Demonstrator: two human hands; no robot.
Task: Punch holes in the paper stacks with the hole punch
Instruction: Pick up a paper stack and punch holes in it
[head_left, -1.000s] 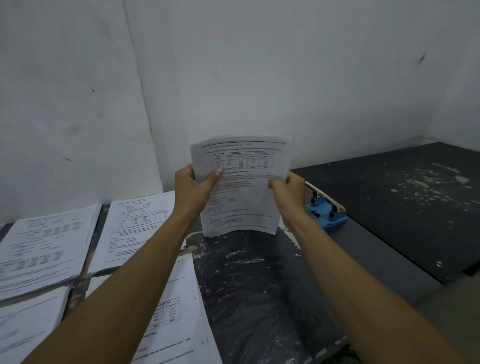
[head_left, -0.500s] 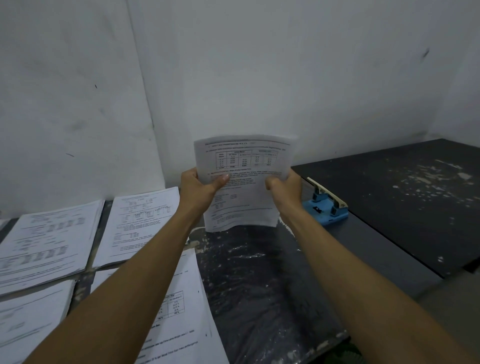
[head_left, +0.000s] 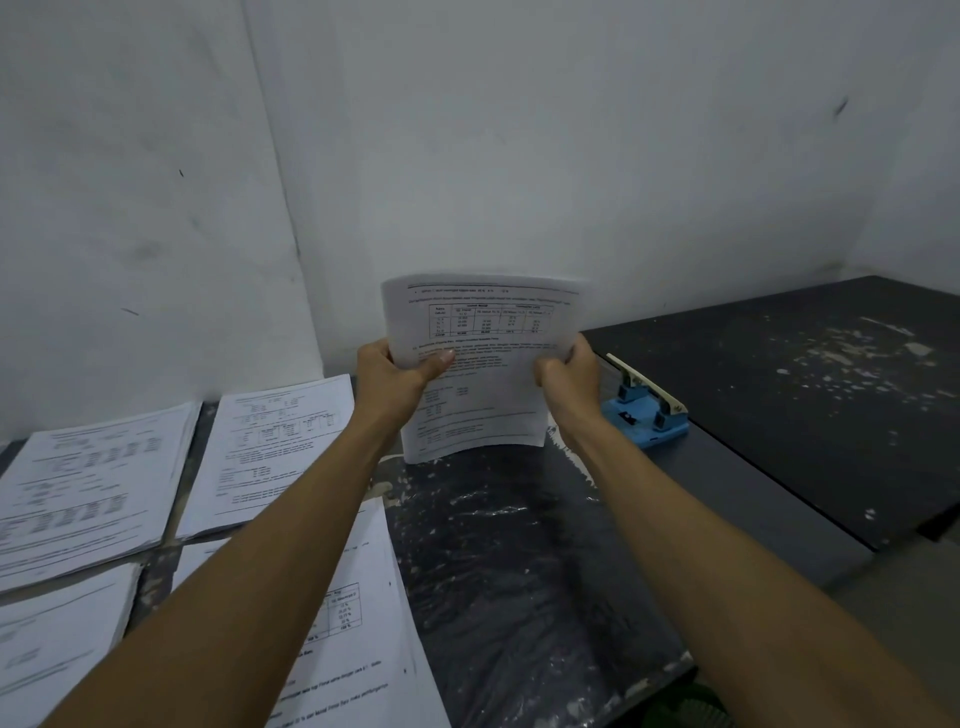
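Head view: left hand (head_left: 397, 376) and right hand (head_left: 569, 376) pinch the upright stack (head_left: 483, 374); sheets, apparently unbound, may misalign before reaching the punch (head_left: 647, 413).

A bare, dim workroom or back office used for paperwork. Plain white walls (head_left: 519, 130), scuffed and marked, meet in a corner at upper left. A dark, paint-flecked table (head_left: 519, 545) fills the lower frame, with printed paper stacks (head_left: 275, 447) spread across its left side and a blue hole punch (head_left: 647, 418) at centre right beside a second dark tabletop (head_left: 805, 389).
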